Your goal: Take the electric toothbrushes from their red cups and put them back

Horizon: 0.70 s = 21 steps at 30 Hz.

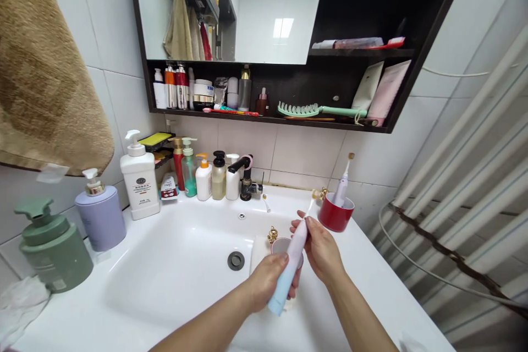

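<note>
My left hand (268,280) is wrapped round the lower body of a white and light-blue electric toothbrush (289,267), held tilted over the white sink (173,264). My right hand (320,250) grips the upper part of the same toothbrush near its neck. The brush head points up toward a red cup (335,214) that holds another electric toothbrush (343,181). A small grey cup (280,245) stands on the sink rim just behind the held toothbrush.
Pump bottles (139,176) line the back and left of the sink beside a black tap (245,176). A dark shelf (268,118) above carries cosmetics and a green comb (313,110). A brown towel (45,77) hangs left; a striped curtain (474,176) hangs right.
</note>
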Motion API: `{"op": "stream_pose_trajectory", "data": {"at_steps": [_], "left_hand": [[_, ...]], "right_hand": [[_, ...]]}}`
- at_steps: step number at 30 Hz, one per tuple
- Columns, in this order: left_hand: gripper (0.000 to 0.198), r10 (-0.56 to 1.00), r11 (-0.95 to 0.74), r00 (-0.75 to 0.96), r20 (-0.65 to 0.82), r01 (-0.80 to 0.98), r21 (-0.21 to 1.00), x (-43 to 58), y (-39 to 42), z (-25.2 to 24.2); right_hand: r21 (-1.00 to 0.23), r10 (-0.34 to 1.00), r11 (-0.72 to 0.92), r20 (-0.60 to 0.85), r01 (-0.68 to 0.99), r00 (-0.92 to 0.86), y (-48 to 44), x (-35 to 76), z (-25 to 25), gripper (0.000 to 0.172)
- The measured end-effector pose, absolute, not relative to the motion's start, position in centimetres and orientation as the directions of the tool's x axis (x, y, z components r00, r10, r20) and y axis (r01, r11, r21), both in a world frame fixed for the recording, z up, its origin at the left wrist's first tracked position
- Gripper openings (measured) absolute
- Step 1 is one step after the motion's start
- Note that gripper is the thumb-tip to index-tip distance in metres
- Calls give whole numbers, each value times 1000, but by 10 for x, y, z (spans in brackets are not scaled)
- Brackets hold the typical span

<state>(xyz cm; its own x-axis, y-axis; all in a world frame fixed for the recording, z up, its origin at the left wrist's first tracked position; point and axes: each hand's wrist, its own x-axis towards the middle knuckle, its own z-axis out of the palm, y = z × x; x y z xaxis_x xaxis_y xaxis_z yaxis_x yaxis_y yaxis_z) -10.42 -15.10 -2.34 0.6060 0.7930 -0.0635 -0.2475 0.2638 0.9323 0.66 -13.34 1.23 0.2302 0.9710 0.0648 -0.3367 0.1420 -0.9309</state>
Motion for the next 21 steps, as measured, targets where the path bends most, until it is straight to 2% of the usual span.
{"op": "stream_pose_trajectory", "data": {"at_steps": [6,11,16,21], "left_hand": [[39,867,139,495,-56,-134,981,-97,-153,-29],[46,793,265,597,-121,-160,951,-93,-155,-33],[43,879,97,474,-55,-65,993,-90,-156,-39],[44,835,149,543,-82,-80,986,-89,-156,-44]], "right_hand": [[-913,941,164,31,-374,337,-129,13,9,20],[-885,944,156,2,-438,331,-131,9,10,15],[-872,932,170,-9,-460,362,-131,8,10,15],[-856,940,173,-4,-488,342,-131,10,9,13]]}}
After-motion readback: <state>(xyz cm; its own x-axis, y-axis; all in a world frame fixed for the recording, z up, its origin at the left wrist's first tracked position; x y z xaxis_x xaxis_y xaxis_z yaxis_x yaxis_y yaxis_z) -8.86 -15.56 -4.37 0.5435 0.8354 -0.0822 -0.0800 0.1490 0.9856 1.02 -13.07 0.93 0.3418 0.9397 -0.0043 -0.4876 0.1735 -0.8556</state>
